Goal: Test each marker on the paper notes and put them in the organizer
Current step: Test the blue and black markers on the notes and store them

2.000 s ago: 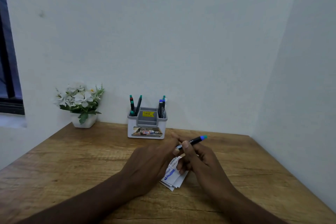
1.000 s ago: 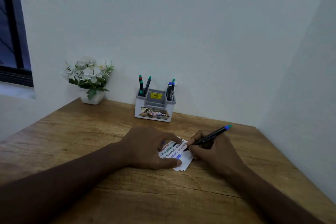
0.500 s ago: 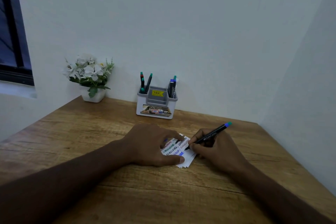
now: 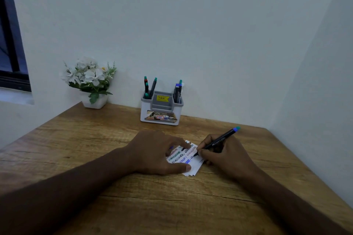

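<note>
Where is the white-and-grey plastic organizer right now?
In the head view, the white-and-grey plastic organizer stands at the desk's far edge against the wall, right of the white flower pot, beyond both hands.

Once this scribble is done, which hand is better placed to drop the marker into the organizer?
Right. The right hand already grips the marker, tip on the paper notes. The left hand lies flat, pinning the notes. The organizer stands straight ahead.

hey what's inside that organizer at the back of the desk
The organizer holds markers standing upright: several with green caps in its left compartment and a few more in its right compartment. Its walls hide their lower ends and anything else inside.
</note>
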### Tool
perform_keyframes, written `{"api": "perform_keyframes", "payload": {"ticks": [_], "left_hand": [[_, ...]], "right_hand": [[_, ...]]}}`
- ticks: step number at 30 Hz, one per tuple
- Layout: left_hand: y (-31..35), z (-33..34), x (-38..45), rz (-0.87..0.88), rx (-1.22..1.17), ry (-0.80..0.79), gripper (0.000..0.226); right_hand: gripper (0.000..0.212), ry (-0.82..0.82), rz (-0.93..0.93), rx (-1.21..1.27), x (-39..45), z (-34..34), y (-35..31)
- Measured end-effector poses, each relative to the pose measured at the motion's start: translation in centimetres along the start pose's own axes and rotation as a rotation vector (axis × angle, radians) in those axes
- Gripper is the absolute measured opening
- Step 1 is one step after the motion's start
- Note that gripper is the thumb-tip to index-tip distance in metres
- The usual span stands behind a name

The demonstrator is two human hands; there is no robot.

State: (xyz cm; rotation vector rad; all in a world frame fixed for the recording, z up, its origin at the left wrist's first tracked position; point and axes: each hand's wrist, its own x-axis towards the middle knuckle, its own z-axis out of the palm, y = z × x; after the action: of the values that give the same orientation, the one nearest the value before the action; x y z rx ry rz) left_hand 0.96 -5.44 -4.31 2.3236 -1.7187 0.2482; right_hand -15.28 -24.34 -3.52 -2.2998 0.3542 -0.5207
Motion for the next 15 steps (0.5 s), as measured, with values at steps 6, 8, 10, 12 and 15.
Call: {"api": "perform_keyframes", "payload": {"ticks": [6, 8, 10, 12, 15], "left_hand": [[0.22, -0.15, -0.07, 0.008, 0.006, -0.017, 0.083], [0.2, -0.27, -0.06, 0.008, 0.007, -0.015, 0.081], [0.23, -0.24, -0.03, 0.007, 0.002, -0.023, 0.082], [0.29, 0.0, -0.06, 0.01, -0.007, -0.021, 0.084], [0.08, 0.19, -0.09, 0.02, -0.005, 0.002, 0.087]], "right_hand": [[0.008, 0.007, 0.001, -0.003, -0.01, 0.01, 0.21], [0.008, 0.017, -0.005, -0.017, 0.0, -0.04, 0.24], [0.008, 0.003, -0.009, -0.012, 0.04, -0.11, 0.3], [0.008, -0.004, -0.016, -0.01, 0.05, -0.12, 0.37], [0.009, 0.006, -0.02, -0.009, 0.09, -0.06, 0.37]]}}
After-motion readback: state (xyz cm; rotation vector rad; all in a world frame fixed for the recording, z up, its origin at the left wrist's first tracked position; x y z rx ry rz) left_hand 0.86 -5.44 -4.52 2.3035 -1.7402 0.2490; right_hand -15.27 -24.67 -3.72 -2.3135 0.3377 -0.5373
